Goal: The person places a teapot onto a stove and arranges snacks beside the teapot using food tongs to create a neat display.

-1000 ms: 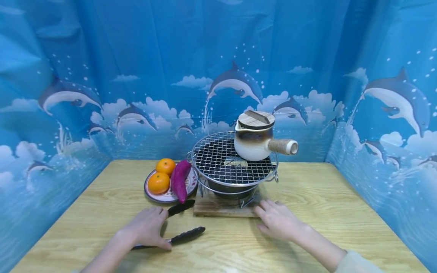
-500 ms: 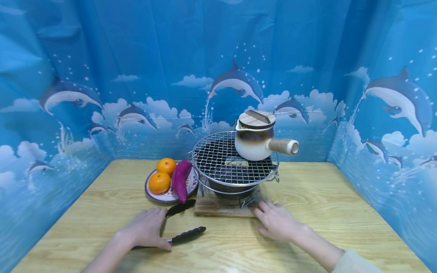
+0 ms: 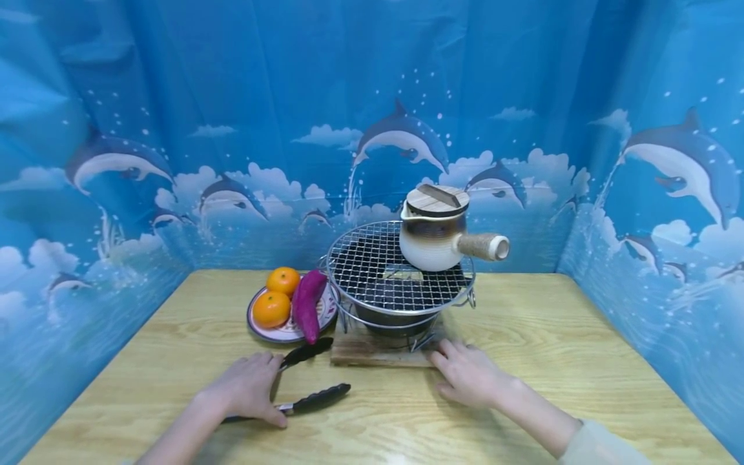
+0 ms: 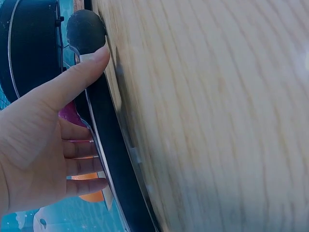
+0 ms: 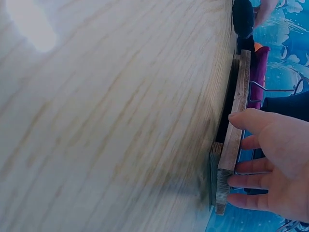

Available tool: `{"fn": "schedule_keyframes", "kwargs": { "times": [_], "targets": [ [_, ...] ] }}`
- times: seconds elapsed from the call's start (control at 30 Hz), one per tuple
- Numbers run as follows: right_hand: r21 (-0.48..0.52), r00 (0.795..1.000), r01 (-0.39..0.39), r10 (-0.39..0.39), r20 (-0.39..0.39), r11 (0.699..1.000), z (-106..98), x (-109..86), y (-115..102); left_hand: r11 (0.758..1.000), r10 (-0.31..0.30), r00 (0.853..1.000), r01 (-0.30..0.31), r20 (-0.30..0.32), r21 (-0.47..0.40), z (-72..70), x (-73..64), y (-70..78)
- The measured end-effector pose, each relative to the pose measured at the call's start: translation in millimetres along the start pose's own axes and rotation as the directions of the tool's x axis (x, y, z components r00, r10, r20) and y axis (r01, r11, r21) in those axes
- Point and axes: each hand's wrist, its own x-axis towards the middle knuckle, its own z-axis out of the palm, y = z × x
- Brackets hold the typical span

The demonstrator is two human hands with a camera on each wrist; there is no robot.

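My left hand (image 3: 247,387) rests over black tongs (image 3: 318,399) lying on the table, their arms spread apart with dark tips toward the right. In the left wrist view the thumb touches the near arm of the tongs (image 4: 87,31), just behind its tip, and the straight fingers reach to the farther arm. The palm hides the tongs' middle in the head view. My right hand (image 3: 467,374) lies by the right end of a wooden board (image 3: 372,354). Its thumb touches the edge of the board (image 5: 232,145), with relaxed fingers at the end face.
On the board stands a round grill (image 3: 395,316) with a wire mesh top. A lidded white-brown pot (image 3: 430,248) sits on the mesh, handle rightward. At left, a plate (image 3: 267,332) bears two oranges (image 3: 271,309) and a purple sweet potato (image 3: 308,303). Blue dolphin curtains (image 3: 290,97) surround the table.
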Motion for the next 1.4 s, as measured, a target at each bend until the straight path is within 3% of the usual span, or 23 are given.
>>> {"fn": "schedule_keyframes", "kwargs": {
  "times": [0.17, 0.47, 0.83, 1.13, 1.4],
  "targets": [
    [0.012, 1.000, 0.006, -0.006, 0.004, 1.000, -1, 0.2, -1, 1.000, -0.004, 1.000, 0.004, 0.011, -0.014, 0.5, -0.1, -0.1],
    [0.017, 1.000, 0.012, -0.012, 0.012, 1.000, -1, 1.5, 1, 1.000, 0.007, 1.000, -0.007, -0.024, -0.001, 2.8, -0.9, -1.4],
    [0.034, 1.000, 0.017, -0.017, 0.018, 0.999, -1, 1.1, 2, 0.999, -0.024, 1.000, 0.023, -0.020, -0.023, -2.7, -6.2, -1.7],
    [0.041, 1.000, 0.013, -0.013, 0.020, 0.999, -1, 0.5, 2, 0.999, 0.009, 1.000, -0.010, -0.018, -0.031, -8.3, -14.5, -6.7],
    [0.051, 0.999, 0.003, -0.005, 0.047, 0.999, -2, 1.0, 2, 1.000, 0.014, 0.999, -0.013, -0.030, 0.016, -11.1, -20.3, -10.5]
  ]
}}
